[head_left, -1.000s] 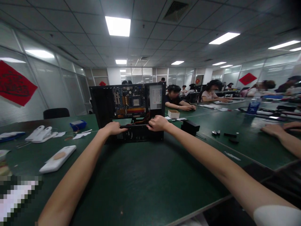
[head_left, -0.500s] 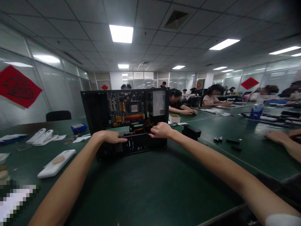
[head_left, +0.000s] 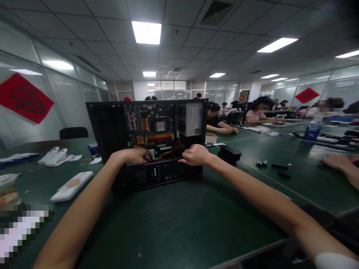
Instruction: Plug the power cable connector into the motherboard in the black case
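An open black computer case (head_left: 112, 127) stands on the green table (head_left: 174, 220), its open side toward me. Inside are a blue motherboard (head_left: 153, 127), a grey power supply (head_left: 194, 119) at the upper right and orange cables low in the middle. My left hand (head_left: 134, 155) grips the case's lower front edge left of centre. My right hand (head_left: 196, 155) grips the same edge right of centre, next to the cables. Both arms are stretched out over the table.
White plastic parts (head_left: 71, 185) and more white pieces (head_left: 54, 155) lie at the left. A black box (head_left: 230, 154) and small black parts (head_left: 276, 167) sit right of the case. Another person's hand (head_left: 338, 163) rests at the right edge. Several people sit at tables behind.
The case has come nearer to me and looks larger. My hands stay on its lower edge, the left now slightly further inside.
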The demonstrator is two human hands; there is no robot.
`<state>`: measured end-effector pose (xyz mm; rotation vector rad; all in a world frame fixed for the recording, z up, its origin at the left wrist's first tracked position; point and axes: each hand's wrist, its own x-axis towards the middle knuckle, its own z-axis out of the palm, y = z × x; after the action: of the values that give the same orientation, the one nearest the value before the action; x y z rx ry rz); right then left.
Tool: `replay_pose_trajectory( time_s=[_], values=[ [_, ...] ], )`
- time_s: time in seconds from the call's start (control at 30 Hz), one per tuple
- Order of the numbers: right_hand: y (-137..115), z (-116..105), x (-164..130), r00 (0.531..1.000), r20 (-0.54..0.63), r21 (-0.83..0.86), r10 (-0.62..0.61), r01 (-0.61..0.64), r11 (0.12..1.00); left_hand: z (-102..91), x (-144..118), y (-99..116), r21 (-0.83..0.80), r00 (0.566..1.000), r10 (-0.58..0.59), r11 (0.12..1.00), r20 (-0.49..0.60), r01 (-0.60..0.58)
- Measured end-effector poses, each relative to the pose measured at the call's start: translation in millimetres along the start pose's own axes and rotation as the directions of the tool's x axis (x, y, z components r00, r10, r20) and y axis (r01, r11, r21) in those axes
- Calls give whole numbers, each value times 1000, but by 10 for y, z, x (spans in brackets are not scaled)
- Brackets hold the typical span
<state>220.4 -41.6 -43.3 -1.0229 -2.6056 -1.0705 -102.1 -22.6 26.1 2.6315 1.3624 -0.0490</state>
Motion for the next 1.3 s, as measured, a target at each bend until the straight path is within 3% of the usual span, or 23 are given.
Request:
replay_pose_trajectory(
  time_s=[0.2, 0.37, 0.5, 0.57, 0.63, 0.73, 0.8, 0.9, 1.03, 1.17, 1.3],
  values=[
    [19, 14, -15, 998, -56, 12, -34, 35, 999, 76, 85, 45, 32, 991, 43, 998, 126, -47],
    [-10, -55, -36, 997, -69, 39, -38, 41, 998, 77, 70, 53, 92, 993, 28, 995, 116, -39],
    [-20, -152, -49, 999, 38, 50, -12, 11, 999, -1, -10, 82, 112, 992, 121, 987, -27, -117],
    [-37, -219, -43, 999, 32, 108, 22, -26, 994, -77, -114, 183, 102, 970, 199, 977, -137, -186],
    [-94, -320, -17, 994, -93, 234, 59, -35, 972, -164, -259, 358, 171, 928, 274, 957, -254, -235],
    [-277, -562, 68, 929, -352, 463, 117, 64, 884, -258, -499, 692, 355, 851, 353, 910, -389, -215],
    [-426, -768, 148, 907, -390, 591, 156, 117, 798, -279, -627, 887, 465, 816, 417, 860, -401, -211],
    [-558, -1051, 275, 942, -254, 753, 221, 49, 656, -269, -729, 1040, 536, 799, 447, 823, -404, -189],
    [-483, -1261, 373, 972, -143, 868, 188, 32, 495, -268, -761, 1007, 455, 768, 456, 857, -450, -242],
    [-373, -1397, 300, 985, -27, 915, 171, -44, 401, -302, -798, 926, 327, 725, 499, 865, -475, -380],
    [-372, -1551, 141, 987, 30, 931, 158, -85, 356, -309, -843, 942, 278, 715, 514, 857, -473, -433]
  ],
)
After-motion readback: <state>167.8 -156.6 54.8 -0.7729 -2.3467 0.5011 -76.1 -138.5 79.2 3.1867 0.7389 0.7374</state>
